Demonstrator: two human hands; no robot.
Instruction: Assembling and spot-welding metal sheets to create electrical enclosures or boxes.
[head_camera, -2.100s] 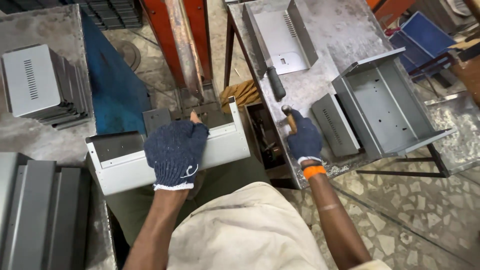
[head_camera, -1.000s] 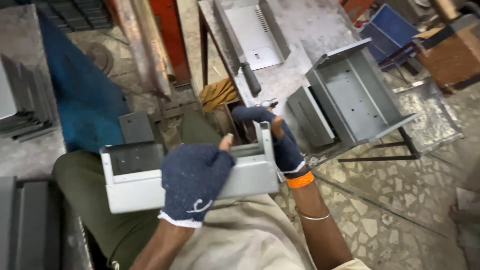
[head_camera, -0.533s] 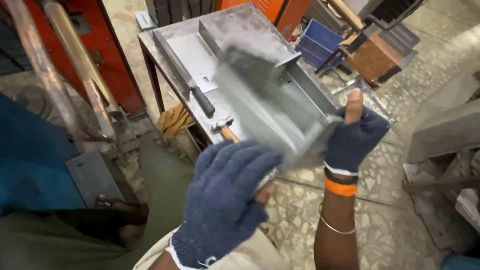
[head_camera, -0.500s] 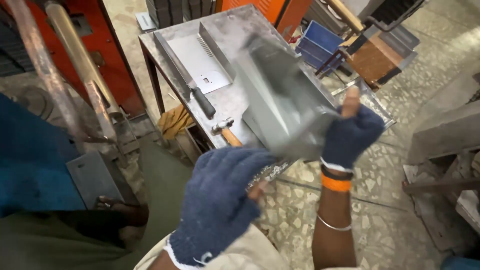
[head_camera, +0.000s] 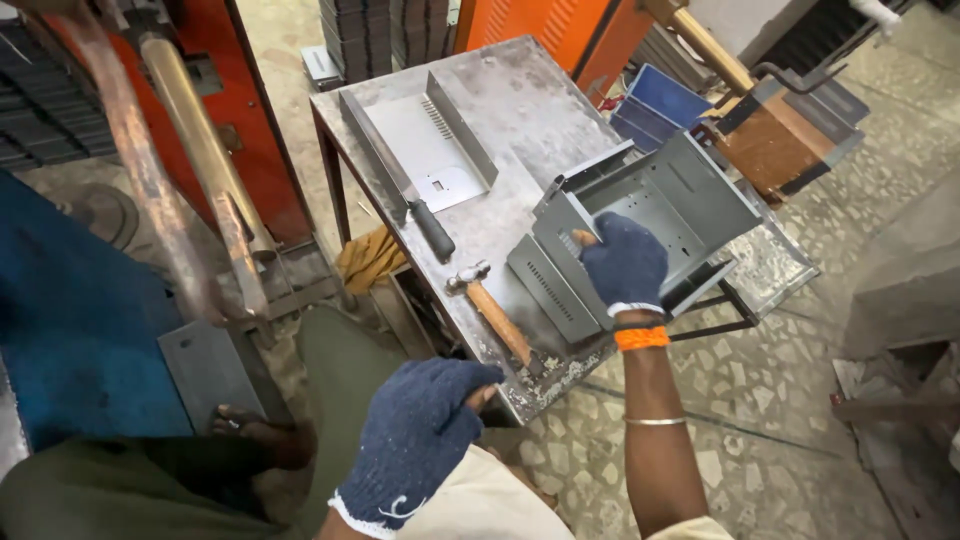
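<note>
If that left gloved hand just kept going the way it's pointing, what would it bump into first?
Probably the hammer: the left hand points up and right toward the metal table, and the hammer's wooden handle lies nearest its fingertips. Depth is hard to judge; the table's near edge might come first.

A grey metal table (head_camera: 520, 110) stands on the stone floor (head_camera: 800, 420). On it lie a bent metal sheet (head_camera: 425, 150), a dark-handled tool (head_camera: 400, 195), a hammer (head_camera: 492, 308), a flat vented panel (head_camera: 550, 290) and an open metal box (head_camera: 660, 205).
</note>
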